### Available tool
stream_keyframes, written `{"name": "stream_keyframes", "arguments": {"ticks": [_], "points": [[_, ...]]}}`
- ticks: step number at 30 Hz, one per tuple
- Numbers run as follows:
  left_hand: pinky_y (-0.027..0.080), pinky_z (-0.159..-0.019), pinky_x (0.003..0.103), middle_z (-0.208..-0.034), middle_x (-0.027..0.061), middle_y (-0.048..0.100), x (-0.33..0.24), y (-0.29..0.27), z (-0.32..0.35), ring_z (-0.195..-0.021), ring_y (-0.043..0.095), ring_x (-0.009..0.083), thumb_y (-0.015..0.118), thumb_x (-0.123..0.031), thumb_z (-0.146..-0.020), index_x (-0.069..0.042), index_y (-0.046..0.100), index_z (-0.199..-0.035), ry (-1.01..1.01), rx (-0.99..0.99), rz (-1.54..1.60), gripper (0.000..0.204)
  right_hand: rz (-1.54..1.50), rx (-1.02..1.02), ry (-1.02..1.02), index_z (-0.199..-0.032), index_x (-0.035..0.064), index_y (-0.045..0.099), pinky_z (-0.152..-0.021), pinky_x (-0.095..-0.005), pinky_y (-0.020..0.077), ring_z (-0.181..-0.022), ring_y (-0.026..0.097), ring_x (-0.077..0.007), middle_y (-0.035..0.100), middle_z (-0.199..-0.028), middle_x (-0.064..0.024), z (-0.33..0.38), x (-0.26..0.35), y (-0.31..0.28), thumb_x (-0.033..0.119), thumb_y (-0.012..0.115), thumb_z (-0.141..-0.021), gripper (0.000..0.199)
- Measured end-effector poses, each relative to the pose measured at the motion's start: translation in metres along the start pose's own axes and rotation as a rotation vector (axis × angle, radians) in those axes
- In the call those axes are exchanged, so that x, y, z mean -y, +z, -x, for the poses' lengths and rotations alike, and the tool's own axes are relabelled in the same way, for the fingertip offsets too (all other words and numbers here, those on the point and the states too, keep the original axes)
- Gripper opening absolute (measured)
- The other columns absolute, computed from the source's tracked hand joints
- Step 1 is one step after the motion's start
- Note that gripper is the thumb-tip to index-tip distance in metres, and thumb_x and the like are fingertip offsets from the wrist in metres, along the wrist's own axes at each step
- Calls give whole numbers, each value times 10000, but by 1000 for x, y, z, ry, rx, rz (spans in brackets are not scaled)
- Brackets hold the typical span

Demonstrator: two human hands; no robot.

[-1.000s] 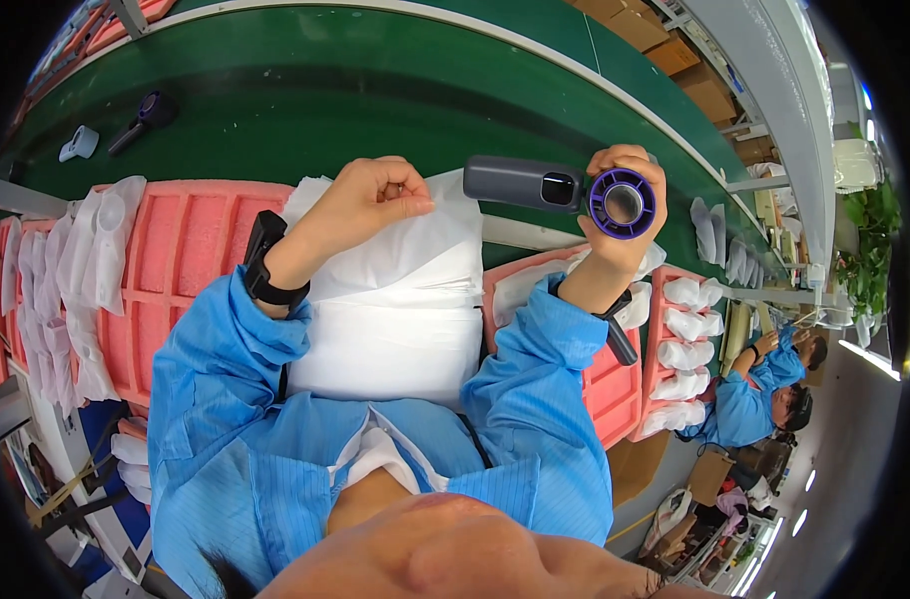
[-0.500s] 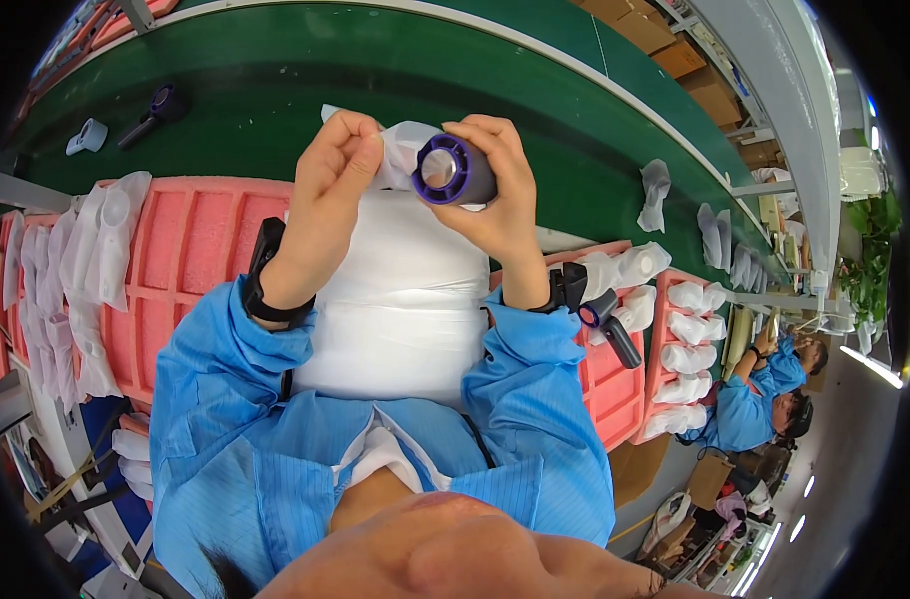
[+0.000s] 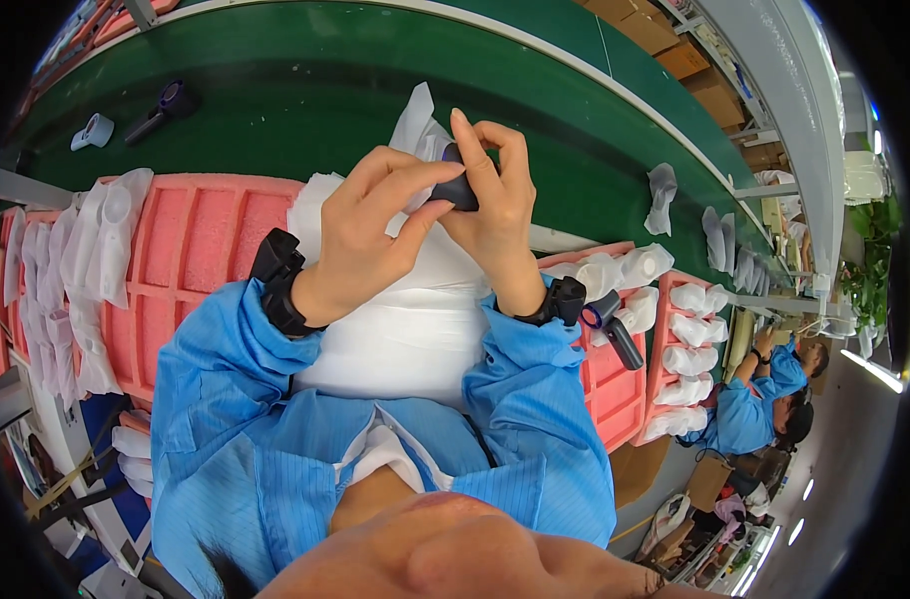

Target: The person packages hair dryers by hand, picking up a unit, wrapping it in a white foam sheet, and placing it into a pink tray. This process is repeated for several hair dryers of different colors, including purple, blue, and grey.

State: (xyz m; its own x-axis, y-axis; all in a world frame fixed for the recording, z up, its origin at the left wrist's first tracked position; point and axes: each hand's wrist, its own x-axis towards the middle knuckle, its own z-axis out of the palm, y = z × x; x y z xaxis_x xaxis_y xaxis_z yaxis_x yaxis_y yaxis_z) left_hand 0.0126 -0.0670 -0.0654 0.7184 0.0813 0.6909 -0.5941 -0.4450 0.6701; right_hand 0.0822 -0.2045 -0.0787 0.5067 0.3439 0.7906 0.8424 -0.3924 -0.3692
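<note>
Both hands meet over the middle of the bench. My left hand (image 3: pixel 370 235) and my right hand (image 3: pixel 495 205) together grip a small dark grey handheld device (image 3: pixel 462 188), mostly hidden by the fingers. A thin white foam bag (image 3: pixel 418 125) sticks up behind the device, against my fingers. Below my hands lies a stack of white foam bags (image 3: pixel 405 329). Both wrists wear black bands.
Pink foam trays (image 3: pixel 191 250) hold wrapped white parts on the left and right (image 3: pixel 675 299). A dark device with a purple ring (image 3: pixel 613 334) lies by my right wrist. The green conveyor belt (image 3: pixel 305 90) carries another device (image 3: pixel 161 108) and a white part (image 3: pixel 94 130). A person in blue works at the far right.
My right hand brought the device in from the right to the centre, and my left hand closed on it. The device's purple ring, seen earlier, is now covered by fingers and the white bag.
</note>
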Motion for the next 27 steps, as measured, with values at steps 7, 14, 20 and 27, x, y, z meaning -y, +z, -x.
{"name": "stream_keyframes", "arguments": {"ticks": [7,14,20,27], "points": [[463,-591,271,-861,82,604,3,-6,-1,-676,560,188,708,67,-695,-49,672,-1019,-142,-71,75,346,8,78,34,-1234,86,599,-604,-330,510,-831,553,-260,525,-1006,-100,1,13,6,16,812,-485,782],[482,-605,292,-882,88,610,-6,5,13,-692,580,218,691,91,-668,-45,663,-1033,174,31,-128,391,80,101,46,-1233,83,587,-614,-342,506,-831,552,-271,515,-1023,-109,0,11,-2,31,810,-519,750],[515,-632,319,-1074,108,570,-10,7,7,-784,615,267,715,47,-612,-83,628,-1121,23,67,-193,533,63,-124,187,-1187,45,550,-668,-331,486,-901,552,-251,523,-1050,-112,2,-13,-3,47,823,-570,675],[518,-726,329,-1152,104,531,12,0,-12,-936,596,257,753,-19,-642,-102,568,-1183,-58,95,-136,578,-293,27,236,-1234,48,462,-749,-325,490,-1000,543,-243,499,-1156,-133,12,12,1,93,831,-610,725]]}}
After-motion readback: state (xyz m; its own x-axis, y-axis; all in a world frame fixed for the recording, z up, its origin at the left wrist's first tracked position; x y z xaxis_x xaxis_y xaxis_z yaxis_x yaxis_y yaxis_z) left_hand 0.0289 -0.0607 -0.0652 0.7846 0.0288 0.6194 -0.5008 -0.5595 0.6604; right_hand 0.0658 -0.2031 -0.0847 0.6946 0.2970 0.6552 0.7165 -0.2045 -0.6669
